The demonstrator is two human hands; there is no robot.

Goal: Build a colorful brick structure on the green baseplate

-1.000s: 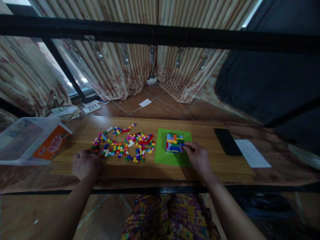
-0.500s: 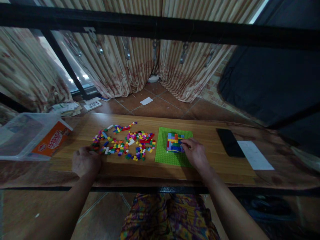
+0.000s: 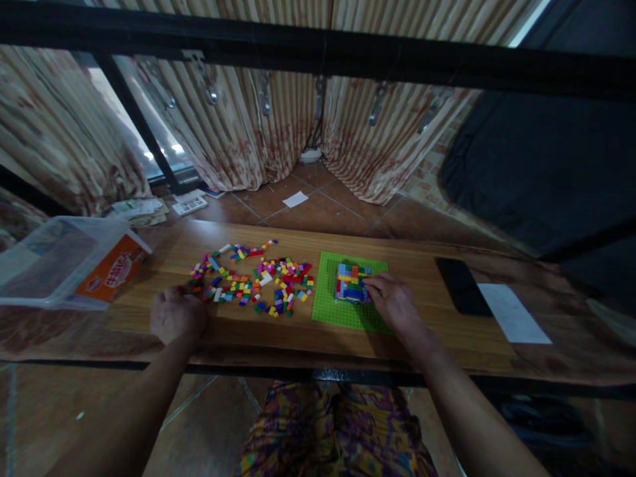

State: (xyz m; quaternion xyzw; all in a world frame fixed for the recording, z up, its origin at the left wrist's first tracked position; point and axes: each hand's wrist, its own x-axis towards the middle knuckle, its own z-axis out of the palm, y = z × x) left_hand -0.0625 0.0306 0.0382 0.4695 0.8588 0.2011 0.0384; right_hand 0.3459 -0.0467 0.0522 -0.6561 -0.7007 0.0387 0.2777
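A small block structure of multicoloured building bricks point(image 3: 350, 278) stands on a green studded baseplate point(image 3: 326, 298). My right hand point(image 3: 397, 306) reaches in from the right, thumb and fingers pinched at the structure's right edge; the brick between them is mostly hidden. My left hand point(image 3: 177, 315) rests on the wooden board at the left end of the loose bricks point(image 3: 241, 290). Its fingers are curled, and whatever may be in them is out of sight. Dark bricks lie close by its fingertips.
A clear plastic box point(image 3: 59, 262) with an orange label stands at the far left. Right of the baseplate lie a black phone point(image 3: 462, 286) and a white sheet of paper point(image 3: 514, 315). The wooden board point(image 3: 298, 341) has a dark front edge near my knees.
The whole view has shifted slightly, moving the scene a little to the right. Both hands stay in about the same places, the right still pinching at the brick structure's edge.
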